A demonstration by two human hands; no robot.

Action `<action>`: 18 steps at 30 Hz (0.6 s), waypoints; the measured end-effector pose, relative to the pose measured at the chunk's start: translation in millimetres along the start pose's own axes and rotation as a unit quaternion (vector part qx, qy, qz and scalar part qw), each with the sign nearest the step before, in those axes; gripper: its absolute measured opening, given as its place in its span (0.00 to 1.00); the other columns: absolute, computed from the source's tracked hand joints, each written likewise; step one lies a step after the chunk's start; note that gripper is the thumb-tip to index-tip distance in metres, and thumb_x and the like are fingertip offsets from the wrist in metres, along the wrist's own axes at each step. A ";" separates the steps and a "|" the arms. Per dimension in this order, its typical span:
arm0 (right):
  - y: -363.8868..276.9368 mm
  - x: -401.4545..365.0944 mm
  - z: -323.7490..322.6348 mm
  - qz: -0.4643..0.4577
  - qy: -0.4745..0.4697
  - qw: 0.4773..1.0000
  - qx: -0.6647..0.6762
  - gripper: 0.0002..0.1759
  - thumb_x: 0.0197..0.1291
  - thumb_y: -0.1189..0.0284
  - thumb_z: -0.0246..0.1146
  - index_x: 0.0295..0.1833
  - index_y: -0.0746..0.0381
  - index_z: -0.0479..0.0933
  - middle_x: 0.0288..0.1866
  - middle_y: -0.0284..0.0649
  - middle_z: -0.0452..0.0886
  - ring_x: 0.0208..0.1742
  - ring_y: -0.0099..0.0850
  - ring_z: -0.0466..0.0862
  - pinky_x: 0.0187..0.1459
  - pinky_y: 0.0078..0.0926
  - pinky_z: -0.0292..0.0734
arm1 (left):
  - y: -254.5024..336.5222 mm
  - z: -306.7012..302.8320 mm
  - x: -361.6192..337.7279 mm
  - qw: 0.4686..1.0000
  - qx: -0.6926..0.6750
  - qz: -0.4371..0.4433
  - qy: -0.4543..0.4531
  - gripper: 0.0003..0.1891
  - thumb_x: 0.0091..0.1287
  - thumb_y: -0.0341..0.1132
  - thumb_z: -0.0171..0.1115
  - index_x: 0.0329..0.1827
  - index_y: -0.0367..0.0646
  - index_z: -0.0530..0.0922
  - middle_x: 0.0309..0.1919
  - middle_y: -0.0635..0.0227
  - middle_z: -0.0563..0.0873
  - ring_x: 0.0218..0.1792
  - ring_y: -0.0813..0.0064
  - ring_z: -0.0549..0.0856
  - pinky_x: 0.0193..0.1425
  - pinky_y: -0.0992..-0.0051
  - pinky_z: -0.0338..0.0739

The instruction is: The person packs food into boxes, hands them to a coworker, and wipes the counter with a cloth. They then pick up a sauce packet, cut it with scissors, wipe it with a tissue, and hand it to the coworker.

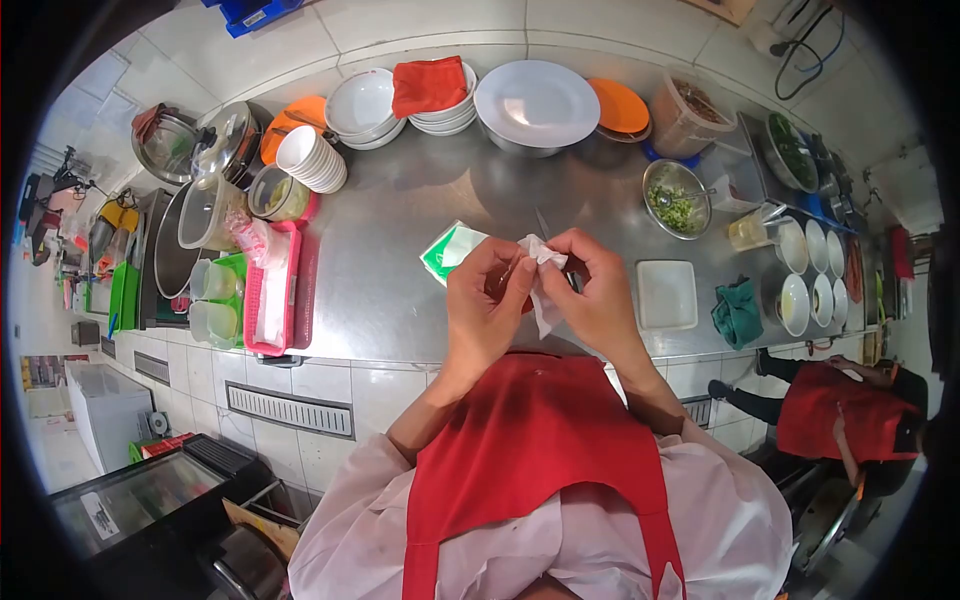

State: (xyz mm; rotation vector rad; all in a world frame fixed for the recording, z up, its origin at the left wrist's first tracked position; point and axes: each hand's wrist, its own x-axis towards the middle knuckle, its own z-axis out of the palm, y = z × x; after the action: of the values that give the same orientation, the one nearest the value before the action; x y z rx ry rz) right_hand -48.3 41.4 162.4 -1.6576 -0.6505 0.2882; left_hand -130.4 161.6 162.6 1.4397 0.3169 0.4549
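A crumpled white tissue point(545, 310) is pinched between both hands above the near edge of the steel table. My left hand point(485, 305) has its thumb and fingers closed on the tissue's left side, and my right hand point(598, 300) grips its right side. Part of the tissue sticks up over the fingertips, while a loose end hangs down between the palms. A green and white packet point(440, 262) lies on the table just beyond my left hand. Behind the tissue, a thin pointed metal tip point(541, 222) shows, the rest of it hidden.
Stacked white bowls, a red cloth point(428, 86) and a large white plate point(537, 103) line the back. At left sits a pink basket point(292, 290). A bowl of chopped greens point(676, 205), a white tray point(667, 295) and a green cloth point(737, 312) stand right. Another person point(840, 410) is far right.
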 end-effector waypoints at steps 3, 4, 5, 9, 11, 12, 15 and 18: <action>3.0 -3.5 1.4 0.005 0.012 1.000 0.000 0.07 0.55 0.77 0.64 0.39 0.67 0.78 0.29 0.37 0.79 0.29 0.24 0.77 0.32 0.23 0.71 | 2.3 3.7 -2.7 1.000 -0.009 0.000 0.016 0.04 0.72 0.27 0.59 0.40 0.35 0.75 0.24 0.75 0.79 0.25 0.90 0.75 0.27 0.86 0.68; 2.4 -8.9 2.5 0.012 0.017 1.000 0.009 0.07 0.55 0.77 0.64 0.39 0.67 0.77 0.29 0.37 0.78 0.28 0.23 0.76 0.31 0.23 0.71 | 0.3 4.9 -2.8 0.999 -0.021 0.002 0.026 0.04 0.72 0.27 0.58 0.40 0.35 0.75 0.24 0.75 0.79 0.24 0.90 0.75 0.26 0.86 0.69; 1.8 -14.0 3.3 0.019 0.022 0.999 0.017 0.06 0.55 0.78 0.64 0.38 0.67 0.77 0.29 0.36 0.78 0.28 0.23 0.76 0.31 0.23 0.70 | -1.6 6.0 -2.8 0.999 -0.035 0.004 0.036 0.03 0.72 0.26 0.58 0.40 0.35 0.75 0.24 0.74 0.79 0.24 0.90 0.76 0.26 0.85 0.70; 5.7 -31.5 -7.0 0.005 -0.008 1.000 -0.024 0.05 0.55 0.78 0.64 0.38 0.67 0.76 0.29 0.36 0.76 0.28 0.21 0.75 0.30 0.22 0.69 | -6.8 8.6 -4.1 0.995 -0.078 -0.039 0.054 0.04 0.73 0.28 0.58 0.38 0.38 0.76 0.22 0.73 0.81 0.21 0.88 0.77 0.22 0.85 0.68; 8.9 -40.7 -16.9 0.021 -0.026 0.998 -0.046 0.05 0.56 0.78 0.64 0.38 0.67 0.77 0.29 0.35 0.76 0.29 0.20 0.74 0.30 0.22 0.69 | -7.6 10.3 -5.0 0.992 -0.100 -0.067 0.045 0.05 0.73 0.29 0.58 0.38 0.37 0.76 0.21 0.72 0.81 0.21 0.87 0.78 0.22 0.84 0.69; 11.1 -43.5 -21.8 0.039 -0.032 0.998 -0.029 0.05 0.57 0.78 0.64 0.38 0.67 0.77 0.30 0.34 0.76 0.30 0.19 0.75 0.31 0.21 0.69 | -7.4 11.2 -5.1 0.992 -0.101 -0.065 0.030 0.05 0.73 0.29 0.58 0.38 0.37 0.76 0.22 0.72 0.81 0.21 0.87 0.79 0.22 0.83 0.70; 15.4 -51.9 -38.0 0.103 -0.044 0.993 0.040 0.04 0.60 0.77 0.63 0.40 0.67 0.77 0.32 0.32 0.78 0.32 0.17 0.76 0.33 0.19 0.70 | -8.1 13.0 -6.5 0.993 -0.096 -0.071 0.005 0.06 0.73 0.29 0.58 0.38 0.36 0.75 0.21 0.72 0.81 0.21 0.87 0.80 0.21 0.83 0.71; 8.3 -54.0 -60.4 0.189 -0.034 0.974 0.123 0.07 0.65 0.76 0.62 0.46 0.67 0.77 0.37 0.31 0.79 0.37 0.17 0.78 0.38 0.16 0.72 | -9.1 9.0 0.0 0.996 -0.063 -0.068 0.020 0.06 0.73 0.29 0.59 0.38 0.36 0.75 0.20 0.73 0.81 0.21 0.88 0.79 0.20 0.85 0.70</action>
State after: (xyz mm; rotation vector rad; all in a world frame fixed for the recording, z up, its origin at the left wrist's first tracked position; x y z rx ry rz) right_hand -57.7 -39.3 157.2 -1.5278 -0.3282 0.6762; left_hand -125.2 153.1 154.7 1.2797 0.4084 0.3871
